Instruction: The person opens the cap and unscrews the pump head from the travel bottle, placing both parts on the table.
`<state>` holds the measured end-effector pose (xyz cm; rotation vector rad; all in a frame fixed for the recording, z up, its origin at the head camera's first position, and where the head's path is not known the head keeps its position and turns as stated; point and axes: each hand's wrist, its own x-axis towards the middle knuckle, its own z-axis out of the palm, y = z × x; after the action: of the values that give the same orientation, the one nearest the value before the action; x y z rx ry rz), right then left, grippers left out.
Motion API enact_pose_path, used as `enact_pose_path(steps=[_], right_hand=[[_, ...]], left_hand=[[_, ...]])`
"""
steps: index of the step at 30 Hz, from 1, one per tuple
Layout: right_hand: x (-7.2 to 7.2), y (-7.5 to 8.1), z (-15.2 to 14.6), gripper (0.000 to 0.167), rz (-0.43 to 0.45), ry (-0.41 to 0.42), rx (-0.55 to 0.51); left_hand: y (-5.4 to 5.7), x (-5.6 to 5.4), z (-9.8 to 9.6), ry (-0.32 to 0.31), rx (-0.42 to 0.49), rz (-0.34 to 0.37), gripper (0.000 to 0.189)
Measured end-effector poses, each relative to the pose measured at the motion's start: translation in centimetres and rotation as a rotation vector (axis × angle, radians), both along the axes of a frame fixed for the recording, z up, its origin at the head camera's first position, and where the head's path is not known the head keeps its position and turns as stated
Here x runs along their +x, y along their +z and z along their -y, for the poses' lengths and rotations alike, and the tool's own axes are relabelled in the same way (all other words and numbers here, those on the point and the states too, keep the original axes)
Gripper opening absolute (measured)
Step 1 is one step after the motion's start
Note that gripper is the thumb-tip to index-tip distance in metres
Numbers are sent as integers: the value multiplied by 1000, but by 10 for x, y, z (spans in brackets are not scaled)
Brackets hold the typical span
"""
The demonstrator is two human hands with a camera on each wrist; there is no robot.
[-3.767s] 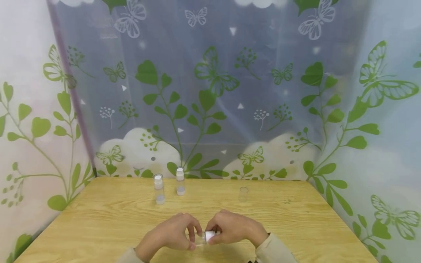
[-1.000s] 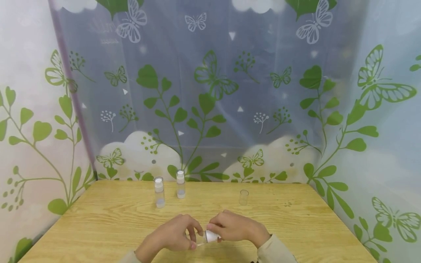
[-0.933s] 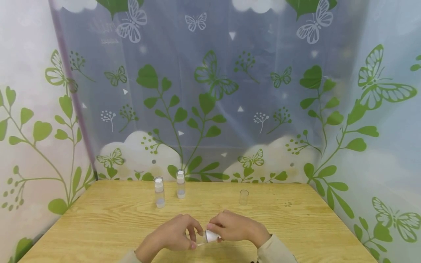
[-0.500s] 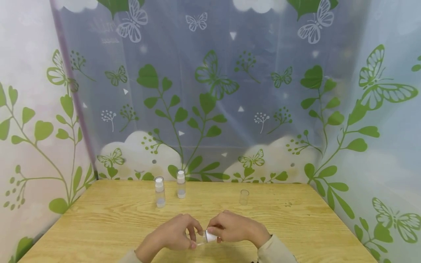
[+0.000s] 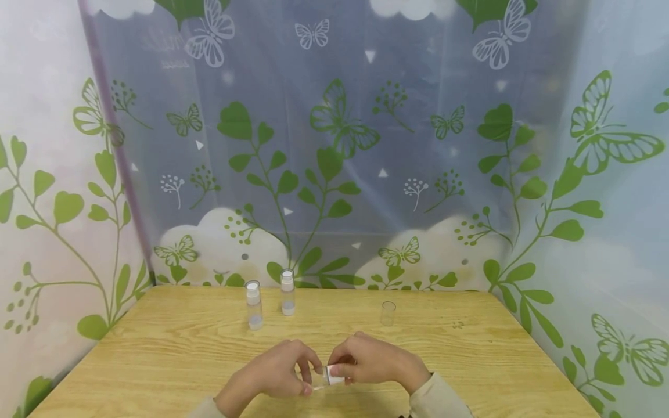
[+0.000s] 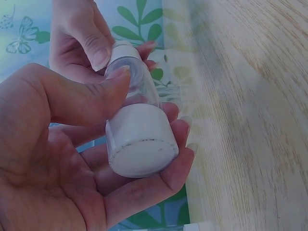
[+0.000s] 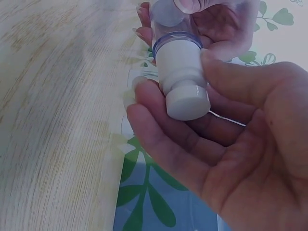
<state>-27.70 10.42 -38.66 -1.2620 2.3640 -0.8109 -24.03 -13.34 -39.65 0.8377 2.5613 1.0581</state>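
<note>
Both hands hold a small pump bottle lying sideways low over the table's near side. It has a clear body, a white base and a white collar with a round pump head. My left hand grips the clear body near the base, thumb on top and fingers beneath. At the other end my right hand pinches the white collar between thumb and curled fingers. A clear cap stands apart on the table, behind the right hand.
Two similar capped pump bottles stand upright toward the back left, one nearer and one farther. The wooden table ends at a patterned curtain, with more curtain on both sides.
My right hand has shifted its fingers and turned about the white collar, its thumb moving downward over it. The left hand keeps its hold; the standing bottles and cap stay put.
</note>
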Motion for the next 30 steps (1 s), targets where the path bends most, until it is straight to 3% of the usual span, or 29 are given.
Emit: enact_pose_path(steps=[9, 26, 30], right_hand=[[0, 1, -1, 15, -109, -5, -31], [-4, -1, -2, 19, -91, -20, -72], [-5, -3, -3, 28, -5, -38, -95]], left_hand=[[-1, -1, 0, 5, 15, 8, 32], [-2, -3, 1, 32, 32, 1, 35], [-3, -4, 1, 35, 40, 7, 35]])
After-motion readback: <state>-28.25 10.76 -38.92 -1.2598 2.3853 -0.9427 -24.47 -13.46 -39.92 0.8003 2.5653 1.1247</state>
